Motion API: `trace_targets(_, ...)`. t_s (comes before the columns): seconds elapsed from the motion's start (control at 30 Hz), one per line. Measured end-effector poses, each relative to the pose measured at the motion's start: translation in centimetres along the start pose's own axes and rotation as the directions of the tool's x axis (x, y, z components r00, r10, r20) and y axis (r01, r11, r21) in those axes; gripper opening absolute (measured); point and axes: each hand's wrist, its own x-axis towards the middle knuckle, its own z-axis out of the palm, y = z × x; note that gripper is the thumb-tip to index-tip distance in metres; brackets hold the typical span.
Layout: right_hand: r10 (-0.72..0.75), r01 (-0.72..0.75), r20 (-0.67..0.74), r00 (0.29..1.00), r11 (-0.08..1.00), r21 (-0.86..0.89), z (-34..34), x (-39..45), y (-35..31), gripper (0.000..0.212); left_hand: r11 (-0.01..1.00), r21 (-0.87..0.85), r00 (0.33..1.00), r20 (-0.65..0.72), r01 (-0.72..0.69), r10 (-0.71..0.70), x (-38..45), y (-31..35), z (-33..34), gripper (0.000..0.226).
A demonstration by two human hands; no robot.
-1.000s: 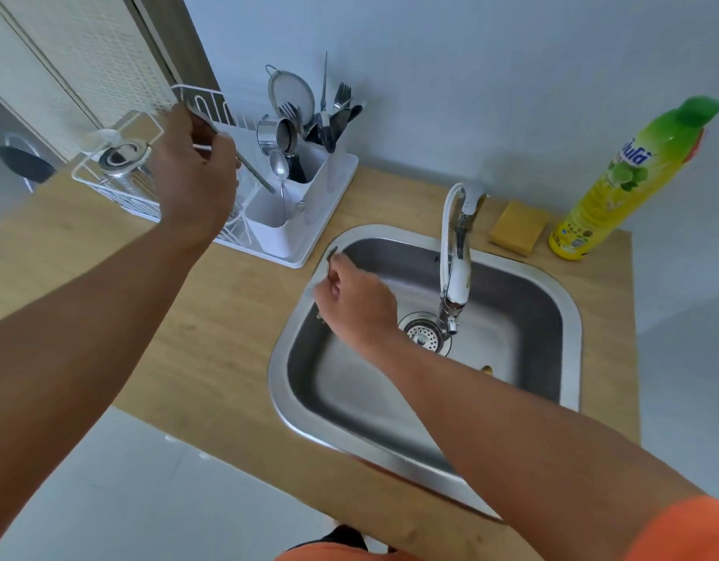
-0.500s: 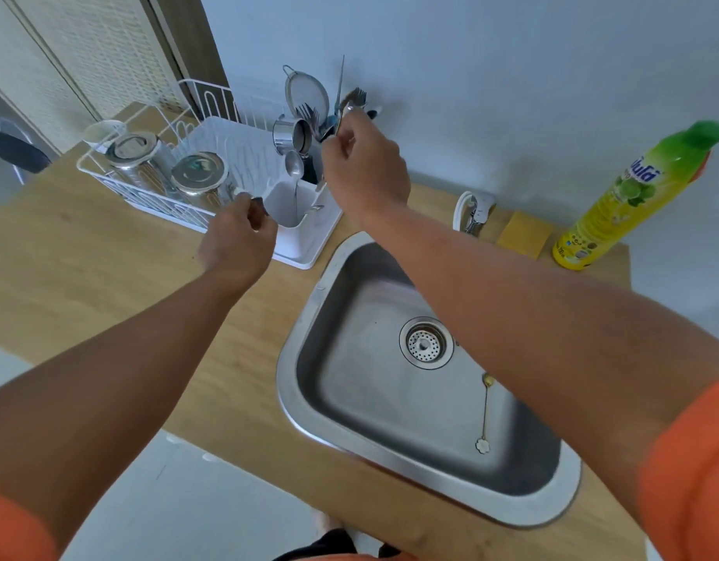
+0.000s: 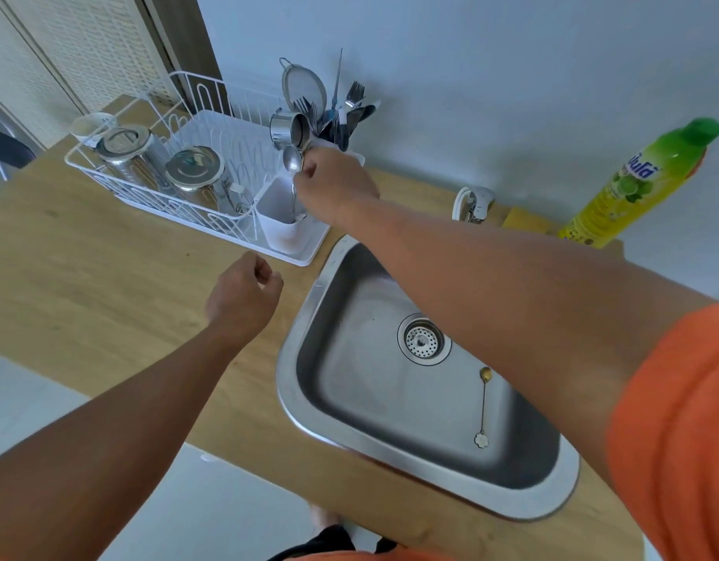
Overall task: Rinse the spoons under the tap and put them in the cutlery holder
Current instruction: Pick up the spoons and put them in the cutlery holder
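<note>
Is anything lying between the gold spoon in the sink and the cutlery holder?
Yes. The gold spoon lies on the sink floor, and the right forearm stretches across the basin between it and the cutlery holder. The right hand is at the holder; the left hand hovers, holding nothing.

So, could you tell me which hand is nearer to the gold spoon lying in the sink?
Left. The left hand hovers over the counter; the right hand is farther, at the cutlery holder. Gold spoon.
</note>
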Motion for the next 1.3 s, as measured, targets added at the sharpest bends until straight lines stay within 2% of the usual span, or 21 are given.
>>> trace_targets(0.17, 0.06, -0.06, 0.046, 0.997, 0.998, -0.006, 0.2, -1.5, 1.2, 0.02, 0.998, 0.046, 0.998, 0.039, -0.044, 0.042, -0.2, -0.5, 0.2, 0.015)
trace_targets(0.27, 0.105, -0.101, -0.045, 0.993, 0.992, 0.076, 0.4, -3.4, 2.2, 0.022, 0.992, 0.085, 0.994, 0.07, -0.094, 0.088, -0.6, -0.9, 0.4, 0.013)
trace_targets(0.37, 0.135, -0.113, -0.123, 0.983, 0.979, 0.169, 1.1, -6.0, 3.6, 0.021, 0.967, 0.117, 0.97, 0.115, -0.227, 0.213, -1.0, -1.2, 0.6, 0.008)
trace_targets(0.5, 0.202, -0.177, -0.114, 0.973, 0.965, 0.195, 3.3, -10.2, 7.1, 0.023, 0.875, 0.275, 0.915, 0.182, -0.398, 0.359, -1.4, -1.9, 0.9, 0.021)
trace_targets(0.57, 0.249, -0.232, -0.079, 0.965, 0.956, 0.178, 4.5, -12.5, 9.7, 0.022, 0.833, 0.297, 0.882, 0.223, -0.466, 0.414, -1.7, -2.7, 1.2, 0.027)
trace_targets(0.63, 0.326, -0.318, -0.04, 0.945, 0.938, 0.141, 5.5, -14.7, 12.6, 0.019, 0.797, 0.302, 0.846, 0.303, -0.523, 0.439, -2.0, -3.8, 1.5, 0.044)
trace_targets(0.8, 0.533, -0.534, 0.038, 0.845, 0.845, 0.028, 6.4, -19.4, 19.9, 0.02, 0.762, 0.243, 0.785, 0.365, -0.6, 0.501, -2.5, -5.8, 2.1, 0.062)
trace_targets(1.0, 0.708, -0.691, 0.084, 0.701, 0.703, -0.169, 5.1, -22.9, 26.6, 0.027, 0.774, 0.256, 0.793, 0.395, -0.579, 0.463, -2.6, -5.8, 2.3, 0.071)
trace_targets(1.13, 0.772, -0.755, 0.113, 0.626, 0.636, -0.159, 4.7, -24.2, 29.3, 0.045, 0.775, 0.27, 0.798, 0.4, -0.572, 0.45, -2.5, -6.0, 2.4, 0.071)
trace_targets(1.3, 0.878, -0.865, 0.064, 0.475, 0.479, -0.148, 6.0, -24.8, 30.4, 0.032, 0.765, 0.28, 0.795, 0.4, -0.581, 0.457, -2.4, -6.4, 2.6, 0.07)
